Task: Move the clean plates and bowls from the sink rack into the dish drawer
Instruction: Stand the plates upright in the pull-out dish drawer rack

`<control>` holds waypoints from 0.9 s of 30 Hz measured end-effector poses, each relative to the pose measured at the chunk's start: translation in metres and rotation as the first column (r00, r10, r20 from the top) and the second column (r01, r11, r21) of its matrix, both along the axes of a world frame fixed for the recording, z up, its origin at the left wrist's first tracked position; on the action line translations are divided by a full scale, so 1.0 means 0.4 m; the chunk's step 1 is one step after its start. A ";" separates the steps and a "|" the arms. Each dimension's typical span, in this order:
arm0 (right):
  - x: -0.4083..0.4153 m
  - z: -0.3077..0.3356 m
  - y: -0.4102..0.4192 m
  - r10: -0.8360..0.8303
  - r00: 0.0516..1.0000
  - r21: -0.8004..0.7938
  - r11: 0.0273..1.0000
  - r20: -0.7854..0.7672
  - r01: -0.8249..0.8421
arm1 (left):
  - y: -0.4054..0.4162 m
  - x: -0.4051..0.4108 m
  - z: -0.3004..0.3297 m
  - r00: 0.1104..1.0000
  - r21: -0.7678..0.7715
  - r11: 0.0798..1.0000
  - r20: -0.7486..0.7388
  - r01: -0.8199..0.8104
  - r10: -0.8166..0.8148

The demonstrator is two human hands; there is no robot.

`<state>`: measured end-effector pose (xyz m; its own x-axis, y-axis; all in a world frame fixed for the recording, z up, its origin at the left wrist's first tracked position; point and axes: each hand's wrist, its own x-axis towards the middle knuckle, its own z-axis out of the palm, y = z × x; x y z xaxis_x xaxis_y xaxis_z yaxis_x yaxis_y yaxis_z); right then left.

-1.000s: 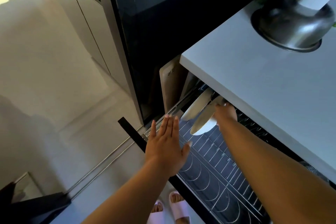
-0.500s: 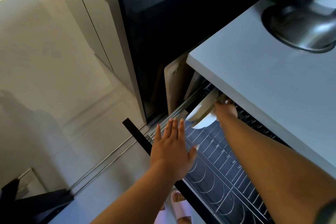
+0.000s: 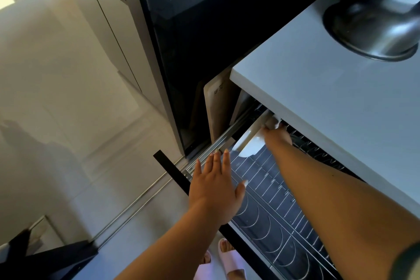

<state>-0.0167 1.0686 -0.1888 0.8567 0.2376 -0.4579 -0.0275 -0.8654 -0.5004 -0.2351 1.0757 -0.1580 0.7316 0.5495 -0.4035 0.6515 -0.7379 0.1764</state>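
Right hand point(image 3: 278, 135) gripping the plate point(image 3: 250, 143) has pushed deeper under the countertop point(image 3: 318, 109); left hand point(image 3: 214, 191) stays flat.

Dim kitchen, upper-left daylight glare, wide-angle warp

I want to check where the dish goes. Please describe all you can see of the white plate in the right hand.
The white plate looks glossy, like ceramic. It stands tilted on edge at the far left end of the pulled-out wire dish drawer, partly hidden under the countertop. The right hand grips its upper rim. Whether its lower edge sits between the wires cannot be told.
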 end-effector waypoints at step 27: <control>-0.275 0.435 -0.928 -0.426 0.889 0.338 0.872 0.170 0.354 | -0.456 0.204 0.328 0.850 -0.338 0.812 0.415 0.475 -0.325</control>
